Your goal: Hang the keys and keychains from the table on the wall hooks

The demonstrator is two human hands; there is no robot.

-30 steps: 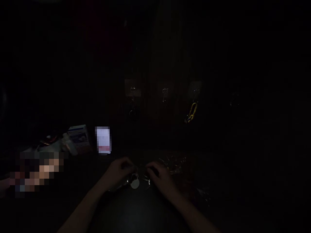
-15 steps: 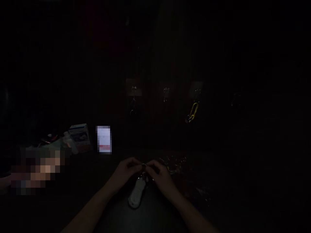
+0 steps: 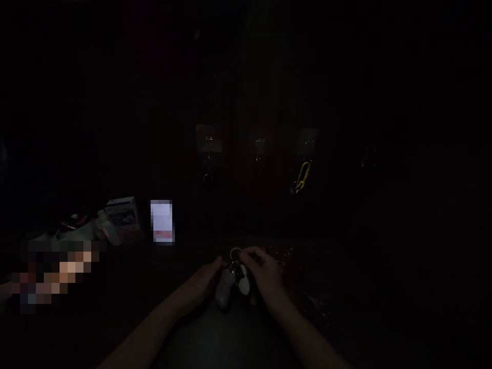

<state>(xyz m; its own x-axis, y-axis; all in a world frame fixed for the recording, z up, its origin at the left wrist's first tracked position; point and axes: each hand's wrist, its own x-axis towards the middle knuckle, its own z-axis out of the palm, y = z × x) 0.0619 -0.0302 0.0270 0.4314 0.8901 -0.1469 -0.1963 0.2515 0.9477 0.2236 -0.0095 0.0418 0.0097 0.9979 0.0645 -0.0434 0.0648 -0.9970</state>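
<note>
Since half a second ago, your left hand (image 3: 203, 282) has come off the key ring (image 3: 235, 249), where both sets of fingertips met; the pale fob (image 3: 225, 292) hung long toward you then, and now it sits higher, with a white round tag (image 3: 244, 283) showing on its right.

Left to right now. Far left, a pixelated patch (image 3: 61, 271), then a small bottle (image 3: 107, 228) leaning by a printed box (image 3: 123, 218), then a lit panel (image 3: 162, 220), also pixelated. Your left hand comes next, fingers pointing at the fob; too dark to tell whether they touch or grip it. Between your hands, low over the table (image 3: 215, 343), is the bundle: ring on top, fob and tag below.

Your right hand (image 3: 265, 274) pinches the ring at its right edge, thumb against finger. Your two hands are apart, with the bundle in the gap.

Behind, along the wall, the left hook (image 3: 208, 141) carries a dark ring (image 3: 208, 177), then comes a middle hook (image 3: 259, 143), then the right hook (image 3: 309, 144) with a yellow cord (image 3: 305, 176). Loose shiny bits (image 3: 286, 253) lie past your right hand.

Progress: fob and tag look gathered at the ring already; judging by your pinch, handling is mid-way, bundle not yet let go, bits still loose.
</note>
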